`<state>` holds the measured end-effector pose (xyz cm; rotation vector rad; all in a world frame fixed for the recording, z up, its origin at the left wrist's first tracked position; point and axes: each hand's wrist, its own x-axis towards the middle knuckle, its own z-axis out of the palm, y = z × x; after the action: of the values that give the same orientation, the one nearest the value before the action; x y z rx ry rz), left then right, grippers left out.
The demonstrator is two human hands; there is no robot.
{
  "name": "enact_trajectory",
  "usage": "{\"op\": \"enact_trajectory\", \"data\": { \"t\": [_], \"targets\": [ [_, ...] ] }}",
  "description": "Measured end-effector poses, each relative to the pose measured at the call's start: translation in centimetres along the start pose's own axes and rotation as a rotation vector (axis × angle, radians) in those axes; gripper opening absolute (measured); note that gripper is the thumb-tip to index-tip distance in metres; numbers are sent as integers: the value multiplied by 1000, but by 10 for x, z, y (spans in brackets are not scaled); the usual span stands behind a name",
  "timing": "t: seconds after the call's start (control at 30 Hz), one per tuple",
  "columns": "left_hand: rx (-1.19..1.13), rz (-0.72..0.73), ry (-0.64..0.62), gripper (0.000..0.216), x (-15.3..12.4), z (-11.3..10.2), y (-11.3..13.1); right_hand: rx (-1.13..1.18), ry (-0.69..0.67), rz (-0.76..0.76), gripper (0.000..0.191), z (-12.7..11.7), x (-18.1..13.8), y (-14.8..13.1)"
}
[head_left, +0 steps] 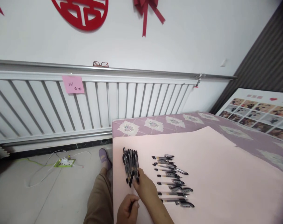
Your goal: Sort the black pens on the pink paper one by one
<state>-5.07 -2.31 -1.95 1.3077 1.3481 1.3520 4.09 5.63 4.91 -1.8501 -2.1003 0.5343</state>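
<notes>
A bundle of black gel pens [130,165] lies on a pink sheet [213,174] near its left edge. My right hand [144,186] reaches across to the bundle's near end, and its fingertips pinch a pen there. My left hand [127,210] rests at the sheet's near edge, curled into a fist around something dark that I cannot make out. To the right, several separate pens and loose caps [173,180] lie in a row, one below the other.
The pink sheet covers a bed with a purple patterned cover [178,121]. A white radiator [85,105] with a pink note [73,84] lines the wall. Glasses [100,64] rest on its top rail. A photo board [258,113] leans at right. Cables [65,161] lie on the floor.
</notes>
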Motion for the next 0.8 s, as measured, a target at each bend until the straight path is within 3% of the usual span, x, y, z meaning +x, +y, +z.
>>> {"op": "enact_trajectory", "data": {
  "t": [0.13,0.33,0.63,0.8],
  "targets": [
    [-47,-30,-8,24,0,-1,0,-46,-25,59,46,6,3,1],
    [-84,-26,-15,25,0,-1,-2,10,-4,77,49,8,2,4],
    [-97,-83,11,23,0,0,2,269,71,42,45,8,-14,20],
    [-148,-149,-22,25,3,-2,8,577,173,-24,43,11,-43,27]
  ]
}}
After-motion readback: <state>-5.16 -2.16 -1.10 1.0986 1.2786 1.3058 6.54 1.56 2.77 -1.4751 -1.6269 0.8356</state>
